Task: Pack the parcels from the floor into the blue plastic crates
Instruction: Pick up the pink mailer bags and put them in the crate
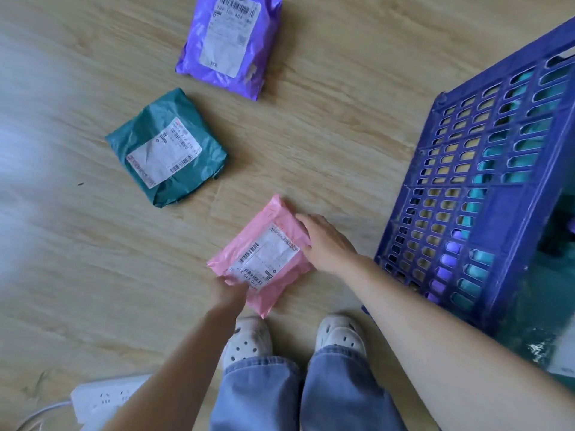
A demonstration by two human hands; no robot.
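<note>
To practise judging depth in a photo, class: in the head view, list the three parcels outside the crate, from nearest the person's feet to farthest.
pink parcel → green parcel → purple parcel

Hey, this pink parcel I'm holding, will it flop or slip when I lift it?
Probably floppy: the pink parcel is a wrinkled plastic mailer with loose edges, so it may sag between the left hand and right hand. Its glossy film looks somewhat slippery, so a firm edge grip seems wise. It lies flat, so it likely won't roll.
</note>
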